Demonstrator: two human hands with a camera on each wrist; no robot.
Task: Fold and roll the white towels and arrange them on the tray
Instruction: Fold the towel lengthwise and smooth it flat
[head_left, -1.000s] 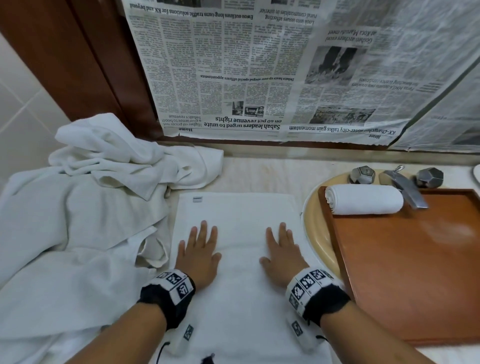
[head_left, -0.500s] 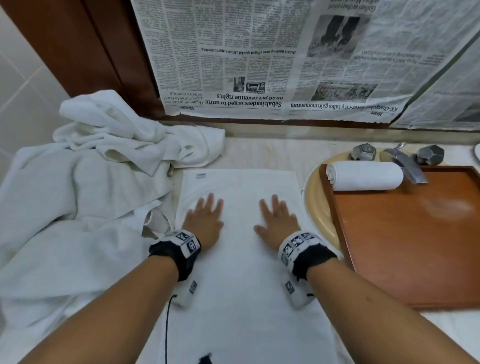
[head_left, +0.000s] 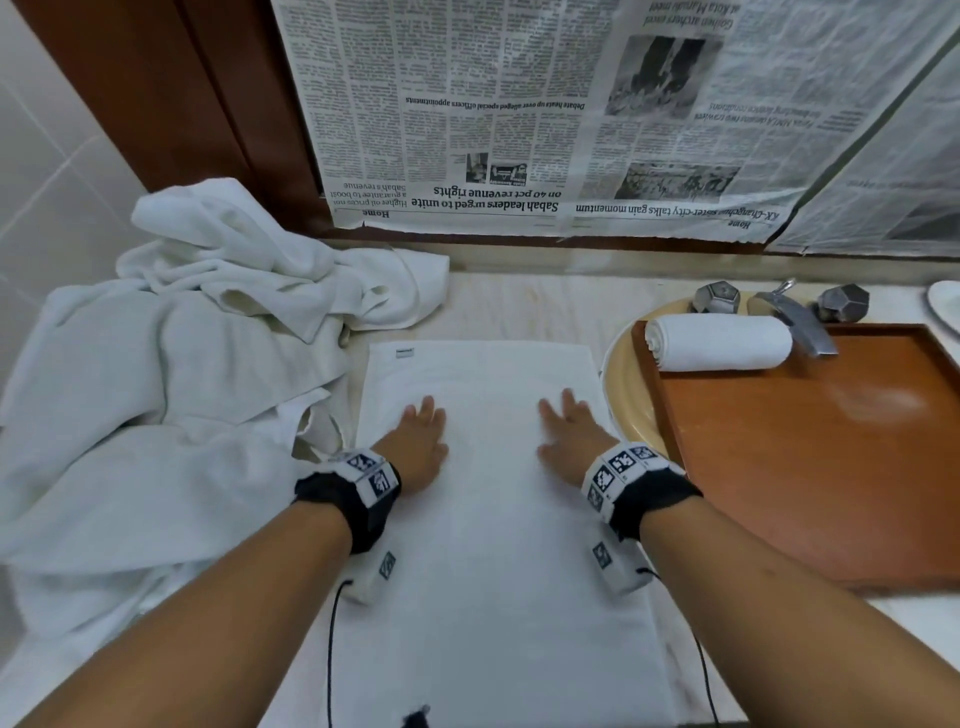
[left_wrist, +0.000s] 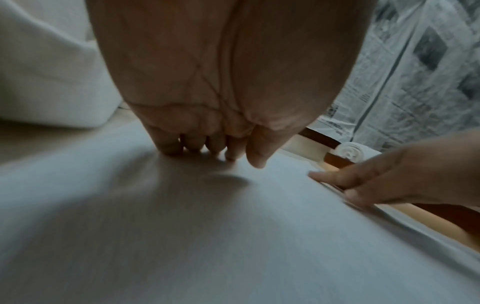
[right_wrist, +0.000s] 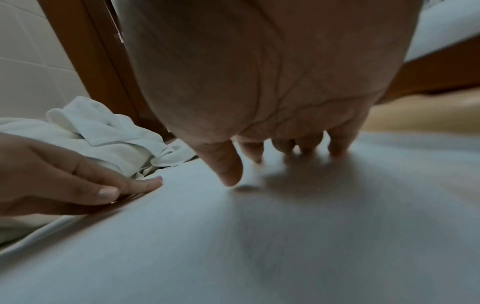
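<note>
A folded white towel (head_left: 488, 519) lies flat as a long strip on the counter in front of me, a small label at its far left corner. My left hand (head_left: 418, 441) presses flat on its left half, fingers straight. My right hand (head_left: 569, 436) lies flat on its right half the same way. In the wrist views the left hand (left_wrist: 207, 148) and right hand (right_wrist: 291, 152) touch the towel (left_wrist: 233, 236) (right_wrist: 259, 246) with their fingertips. One rolled white towel (head_left: 719, 344) lies at the far left end of the brown wooden tray (head_left: 831, 467).
A heap of loose white towels (head_left: 171, 384) fills the counter to my left. The tray sits over a cream basin (head_left: 621, 400), with a metal tap (head_left: 795, 322) and two knobs behind it. Newspaper (head_left: 571, 114) covers the wall behind.
Both flat hands have slid away from me along the towel toward its far end, staying spread on its surface. The towel looks smoother.
</note>
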